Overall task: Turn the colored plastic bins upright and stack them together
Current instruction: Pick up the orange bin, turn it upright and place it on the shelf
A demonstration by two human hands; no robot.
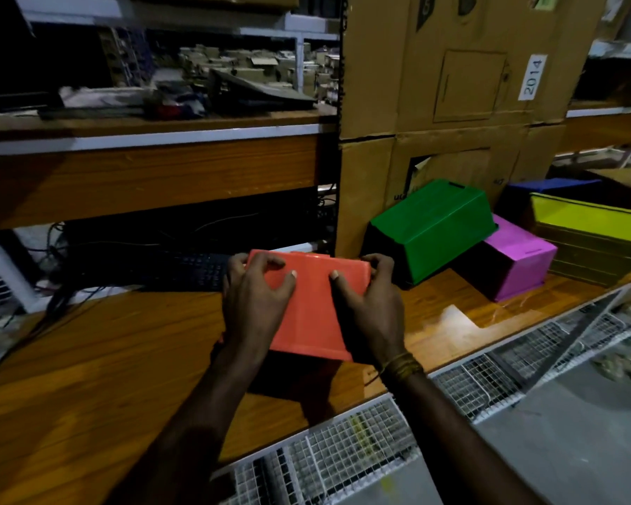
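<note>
Both hands, left hand (257,304) and right hand (365,308), clamp the orange bin (308,322), fingers (281,277) spread over its sides. Right of the fingers, a green bin (438,227) leans on a purple bin (518,256) on the desk (124,344).

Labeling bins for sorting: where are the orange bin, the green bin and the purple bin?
orange bin (308,311): head view, flat upturned face between the hands.
green bin (438,220): head view, broad side wall.
purple bin (518,246): head view, top face.
</note>
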